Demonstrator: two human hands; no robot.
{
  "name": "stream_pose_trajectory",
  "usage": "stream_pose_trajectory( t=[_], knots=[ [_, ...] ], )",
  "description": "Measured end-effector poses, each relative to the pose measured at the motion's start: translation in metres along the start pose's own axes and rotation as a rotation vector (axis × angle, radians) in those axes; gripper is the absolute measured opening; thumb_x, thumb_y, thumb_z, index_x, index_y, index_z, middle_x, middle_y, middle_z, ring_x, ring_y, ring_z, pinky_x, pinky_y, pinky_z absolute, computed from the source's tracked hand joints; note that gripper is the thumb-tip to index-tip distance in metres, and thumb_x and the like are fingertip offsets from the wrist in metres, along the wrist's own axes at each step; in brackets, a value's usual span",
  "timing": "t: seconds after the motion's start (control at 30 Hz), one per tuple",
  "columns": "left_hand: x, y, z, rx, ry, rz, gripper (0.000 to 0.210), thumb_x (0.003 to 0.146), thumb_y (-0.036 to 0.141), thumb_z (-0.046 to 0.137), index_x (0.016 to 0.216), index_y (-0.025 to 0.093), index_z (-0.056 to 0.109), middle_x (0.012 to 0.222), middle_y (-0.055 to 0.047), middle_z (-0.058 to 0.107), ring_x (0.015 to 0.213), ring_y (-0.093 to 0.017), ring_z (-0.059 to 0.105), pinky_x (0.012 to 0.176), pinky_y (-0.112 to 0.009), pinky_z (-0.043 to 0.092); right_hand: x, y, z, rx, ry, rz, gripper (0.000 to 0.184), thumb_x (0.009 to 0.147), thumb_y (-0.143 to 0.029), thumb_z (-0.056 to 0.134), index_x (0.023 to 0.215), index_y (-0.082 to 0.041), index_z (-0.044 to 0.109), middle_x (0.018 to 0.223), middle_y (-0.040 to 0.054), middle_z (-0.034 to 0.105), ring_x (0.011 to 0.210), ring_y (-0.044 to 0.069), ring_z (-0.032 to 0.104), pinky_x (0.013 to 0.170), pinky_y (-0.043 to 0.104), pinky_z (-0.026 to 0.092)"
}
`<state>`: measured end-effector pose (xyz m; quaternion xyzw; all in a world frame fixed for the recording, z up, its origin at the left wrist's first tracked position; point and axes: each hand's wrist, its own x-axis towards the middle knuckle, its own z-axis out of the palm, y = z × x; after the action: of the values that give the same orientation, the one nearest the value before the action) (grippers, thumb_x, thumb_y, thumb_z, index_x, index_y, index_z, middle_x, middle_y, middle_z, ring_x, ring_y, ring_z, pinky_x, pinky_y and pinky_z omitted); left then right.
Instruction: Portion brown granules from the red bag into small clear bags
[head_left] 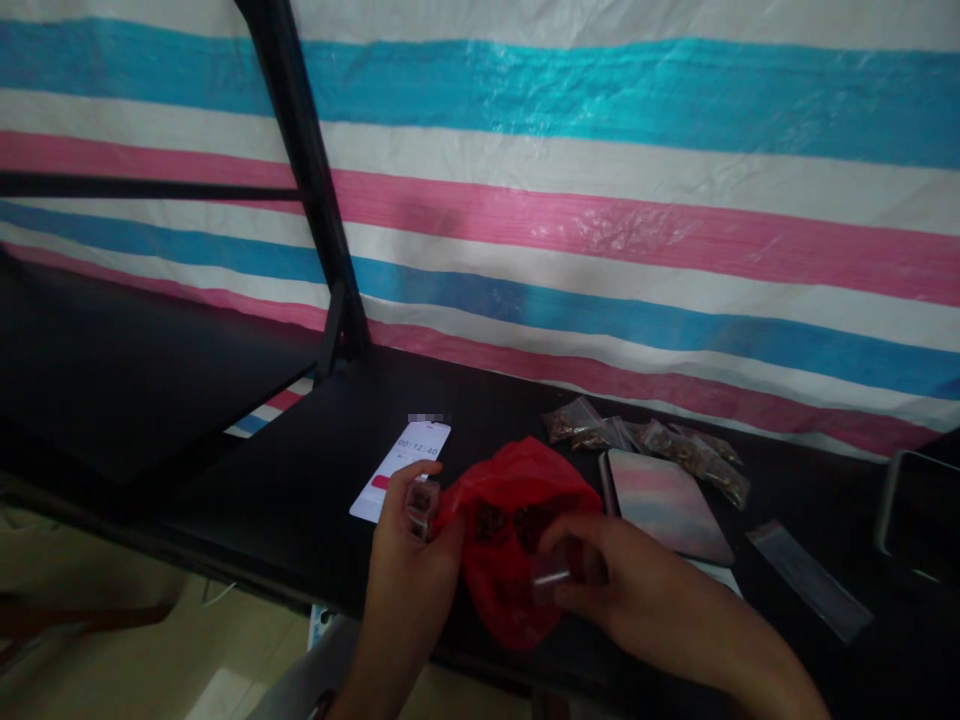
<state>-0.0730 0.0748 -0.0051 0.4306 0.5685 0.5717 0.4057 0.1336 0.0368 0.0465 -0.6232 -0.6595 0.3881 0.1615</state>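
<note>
A red plastic bag [517, 610] stands open at the front of the black table, with dark brown pieces [491, 522] inside. My left hand [414, 570] is closed at the bag's left edge, the thumb pressing the rim. Between its fingers is a small clear container [421, 505] with some brownish matter in it. At the right side of the bag's mouth, my right hand [622, 580] grips a small clear cup [551, 577], tilted over the bag; its contents cannot be made out.
Beyond my left hand lies a phone [386, 470] showing a timer. Several small zip bags of brown pieces [690, 450] lie behind a pastel-coloured notebook [667, 505]. An empty-looking clear bag [810, 580] and a dark device [919, 520] are at right. A black post [307, 180] rises behind.
</note>
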Motion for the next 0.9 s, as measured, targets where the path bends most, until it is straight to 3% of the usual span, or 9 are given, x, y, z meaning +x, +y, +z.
stream_pose_trajectory(
  t=[0.17, 0.27, 0.37, 0.43, 0.6, 0.73, 0.9],
  knots=[
    [-0.007, -0.013, -0.003, 0.089, -0.145, -0.017, 0.068, 0.073, 0.037, 0.078, 0.135, 0.023, 0.054, 0.085, 0.004, 0.061, 0.071, -0.019, 0.063, 0.064, -0.030, 0.053, 0.021, -0.008, 0.013, 0.154, 0.189, -0.199, 0.034, 0.089, -0.010, 0.064, 0.118, -0.025, 0.073, 0.114, 0.0029, 0.077, 0.100, 0.020, 0.071, 0.090, 0.032, 0.053],
    [-0.009, -0.018, -0.006, 0.129, -0.184, -0.018, 0.070, 0.073, 0.035, 0.075, 0.139, 0.025, 0.053, 0.083, 0.004, 0.060, 0.071, -0.019, 0.063, 0.063, -0.030, 0.053, 0.026, -0.014, 0.019, 0.155, 0.096, -0.218, 0.036, 0.086, -0.007, 0.065, 0.115, -0.024, 0.075, 0.122, 0.0036, 0.077, 0.113, 0.021, 0.071, 0.101, 0.034, 0.052],
    [-0.007, -0.017, -0.007, 0.077, -0.218, -0.059, 0.068, 0.070, 0.034, 0.072, 0.135, 0.024, 0.054, 0.084, 0.003, 0.062, 0.070, -0.019, 0.064, 0.058, -0.028, 0.051, 0.018, -0.013, 0.018, 0.107, -0.061, -0.183, 0.038, 0.080, -0.006, 0.066, 0.110, -0.027, 0.078, 0.119, 0.0012, 0.079, 0.109, 0.021, 0.073, 0.096, 0.032, 0.053],
    [-0.004, -0.013, -0.007, 0.024, -0.208, -0.083, 0.067, 0.068, 0.034, 0.072, 0.131, 0.023, 0.054, 0.082, 0.004, 0.061, 0.067, -0.018, 0.063, 0.057, -0.027, 0.050, 0.011, -0.010, 0.016, 0.051, -0.084, -0.137, 0.040, 0.077, -0.004, 0.064, 0.106, -0.027, 0.079, 0.116, 0.0007, 0.079, 0.103, 0.021, 0.073, 0.088, 0.030, 0.053],
    [-0.005, -0.003, -0.004, 0.015, -0.120, -0.030, 0.065, 0.068, 0.035, 0.075, 0.128, 0.024, 0.053, 0.078, 0.006, 0.059, 0.062, -0.016, 0.059, 0.056, -0.027, 0.050, 0.008, -0.004, 0.012, -0.044, -0.009, -0.064, 0.038, 0.073, -0.001, 0.061, 0.097, -0.025, 0.079, 0.100, 0.0014, 0.080, 0.093, 0.021, 0.074, 0.076, 0.029, 0.050],
    [-0.011, -0.012, -0.003, 0.106, -0.208, -0.031, 0.070, 0.072, 0.036, 0.077, 0.136, 0.023, 0.050, 0.084, 0.003, 0.065, 0.070, -0.020, 0.066, 0.067, -0.033, 0.056, 0.019, -0.007, 0.015, 0.031, 0.115, -0.154, 0.040, 0.079, -0.002, 0.061, 0.108, -0.025, 0.076, 0.114, 0.0033, 0.079, 0.107, 0.022, 0.073, 0.089, 0.031, 0.051],
    [-0.012, -0.024, -0.004, 0.082, -0.276, -0.009, 0.070, 0.072, 0.025, 0.068, 0.140, 0.025, 0.052, 0.090, 0.001, 0.067, 0.076, -0.020, 0.069, 0.071, -0.034, 0.057, 0.030, -0.016, 0.024, -0.143, 0.167, -0.108, 0.046, 0.080, 0.002, 0.061, 0.119, -0.019, 0.072, 0.126, 0.0119, 0.075, 0.112, 0.027, 0.072, 0.092, 0.036, 0.050]
  ],
)
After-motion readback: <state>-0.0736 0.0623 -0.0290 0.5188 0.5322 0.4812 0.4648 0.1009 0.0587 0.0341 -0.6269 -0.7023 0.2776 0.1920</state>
